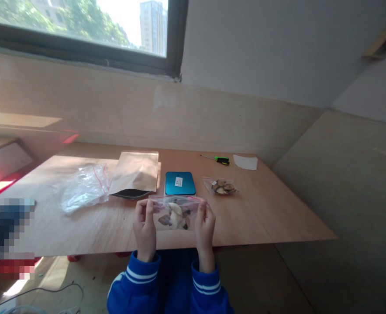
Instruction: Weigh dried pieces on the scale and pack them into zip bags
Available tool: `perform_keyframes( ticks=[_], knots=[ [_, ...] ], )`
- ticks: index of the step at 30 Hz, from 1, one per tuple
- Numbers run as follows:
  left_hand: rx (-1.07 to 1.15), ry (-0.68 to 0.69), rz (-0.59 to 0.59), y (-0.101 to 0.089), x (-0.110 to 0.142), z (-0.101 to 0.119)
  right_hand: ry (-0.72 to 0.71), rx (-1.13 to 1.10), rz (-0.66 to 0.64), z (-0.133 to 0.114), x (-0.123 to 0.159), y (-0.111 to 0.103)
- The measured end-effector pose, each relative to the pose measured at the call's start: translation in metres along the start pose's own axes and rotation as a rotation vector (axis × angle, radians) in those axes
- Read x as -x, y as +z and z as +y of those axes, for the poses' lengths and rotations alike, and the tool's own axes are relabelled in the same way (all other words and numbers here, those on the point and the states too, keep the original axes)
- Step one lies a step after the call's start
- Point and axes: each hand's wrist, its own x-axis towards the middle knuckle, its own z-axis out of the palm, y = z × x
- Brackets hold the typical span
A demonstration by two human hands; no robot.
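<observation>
Between my two hands a clear zip bag (175, 215) is stretched near the table's front edge, its red zip line along the top. Pale and dark dried pieces, like sliced mushrooms, lie inside it. My left hand (145, 222) pinches the bag's upper left corner, while my right hand (205, 221) grips the upper right corner. Just beyond the bag sits a flat blue box (187, 185) with a white label. To its right lies a second clear bag (224, 187) holding brown dried slices.
Left of the blue box is a brown paper pouch (137, 170) with its dark mouth gaping toward me. Crumpled clear zip bags (83, 188) lie beside it. A green-and-black screwdriver (222, 160) and white paper (245, 162) rest at the back of the wooden table (261, 213).
</observation>
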Motion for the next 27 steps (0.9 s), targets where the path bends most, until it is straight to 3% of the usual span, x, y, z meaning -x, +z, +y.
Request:
perform_keyframes(
  ticks=[7, 10, 13, 16, 19, 22, 24, 27],
  knots=[
    [0.069, -0.121, -0.174, -0.008, 0.004, -0.006, 0.120, -0.048, 0.107, 0.009, 0.003, -0.009],
    [0.035, -0.108, -0.141, -0.010, 0.002, -0.004, 0.138, -0.036, 0.103, 0.007, 0.001, -0.012],
    [0.006, -0.001, -0.070, -0.007, -0.001, 0.004, 0.084, -0.026, 0.091, 0.000, -0.001, -0.014],
    [0.080, 0.084, -0.044, 0.001, 0.002, 0.009, -0.017, 0.008, 0.164, -0.015, 0.001, -0.013],
    [0.207, -0.013, -0.135, 0.013, 0.012, 0.002, -0.176, 0.080, 0.220, -0.039, 0.002, -0.006],
    [0.324, -0.193, -0.180, 0.023, 0.022, -0.010, -0.378, 0.211, 0.031, -0.067, -0.003, 0.004],
    [0.376, -0.221, -0.057, 0.024, 0.023, -0.013, -0.444, 0.282, -0.072, -0.080, -0.011, 0.009],
    [0.345, -0.161, 0.092, 0.018, 0.018, -0.008, -0.442, 0.306, -0.119, -0.086, -0.020, 0.007]
  ],
)
